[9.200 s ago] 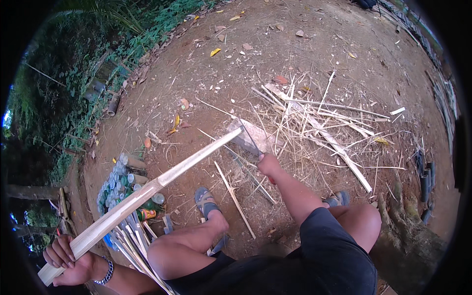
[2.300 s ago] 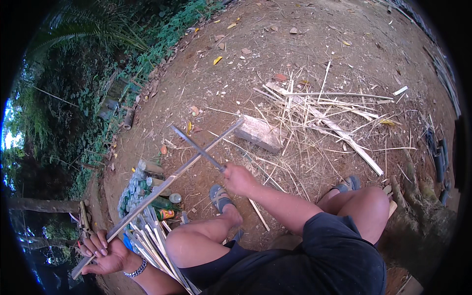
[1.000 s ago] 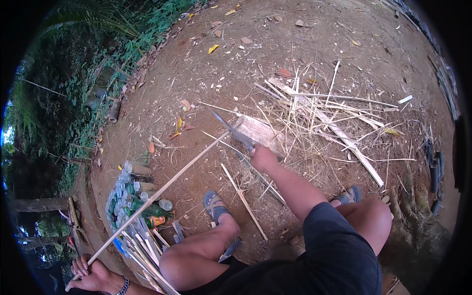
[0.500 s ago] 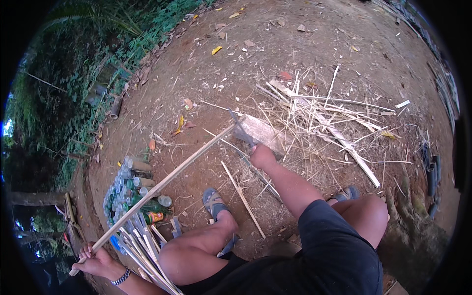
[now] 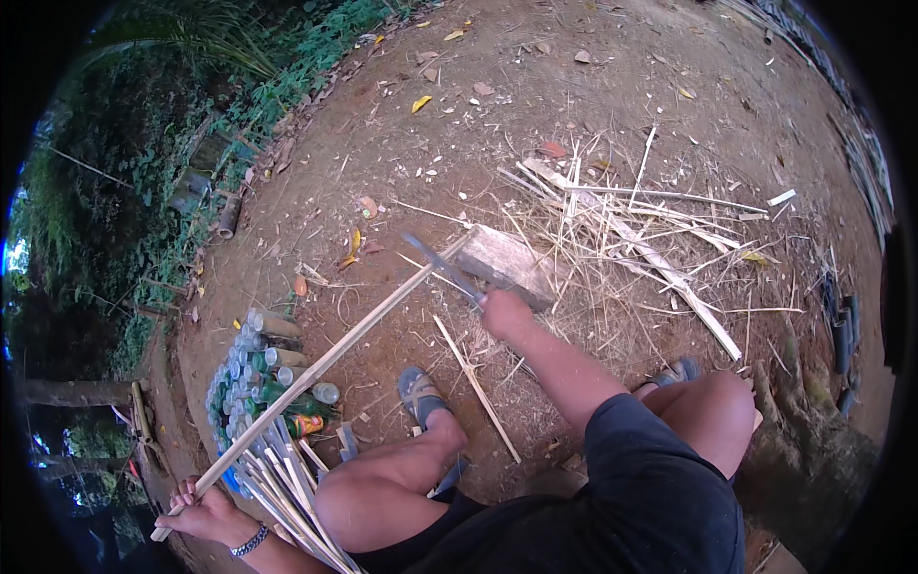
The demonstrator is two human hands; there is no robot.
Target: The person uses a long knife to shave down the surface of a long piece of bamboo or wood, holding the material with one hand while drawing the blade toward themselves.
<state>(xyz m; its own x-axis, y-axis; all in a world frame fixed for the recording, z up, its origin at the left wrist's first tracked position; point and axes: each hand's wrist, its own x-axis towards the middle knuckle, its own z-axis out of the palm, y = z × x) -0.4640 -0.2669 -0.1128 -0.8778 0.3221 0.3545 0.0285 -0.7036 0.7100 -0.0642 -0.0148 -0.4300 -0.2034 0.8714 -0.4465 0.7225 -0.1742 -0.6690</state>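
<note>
Lying open: bare dirt (image 5: 574, 96) beyond wooden block (image 5: 507, 263). Crowding right: bamboo offcuts (image 5: 650, 239). Blocking lower left: upright bottles (image 5: 263, 368), split strips (image 5: 287, 488).

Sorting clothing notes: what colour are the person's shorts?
Black shorts, clearest in the head view.

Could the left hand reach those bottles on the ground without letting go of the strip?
Probably not. The left hand grips the end of the bamboo strip, and cut sticks lie over the bottles beside it.

Soft daylight, sharp, fisheye-bent edges
</note>
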